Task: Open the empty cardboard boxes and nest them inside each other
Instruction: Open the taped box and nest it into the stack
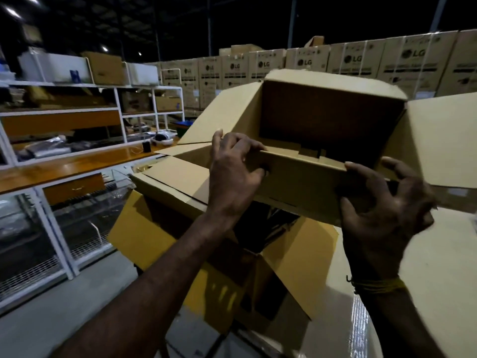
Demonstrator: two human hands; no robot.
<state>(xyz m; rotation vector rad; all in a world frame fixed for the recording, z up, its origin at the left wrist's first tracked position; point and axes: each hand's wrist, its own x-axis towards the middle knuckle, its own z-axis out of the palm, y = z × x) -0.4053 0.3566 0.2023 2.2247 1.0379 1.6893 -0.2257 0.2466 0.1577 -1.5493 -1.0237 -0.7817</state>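
The only lettering that can be read is the brand "LG", printed beside a round logo on the stacked cartons that form a wall across the far side of the scene, and it repeats from carton to carton, clearest on the far right one. Below each logo run darker bands of print (too blurred to make out). The open cardboard box in the middle shows no writing on its visible faces, and nothing on the shelf rack at left is legible.
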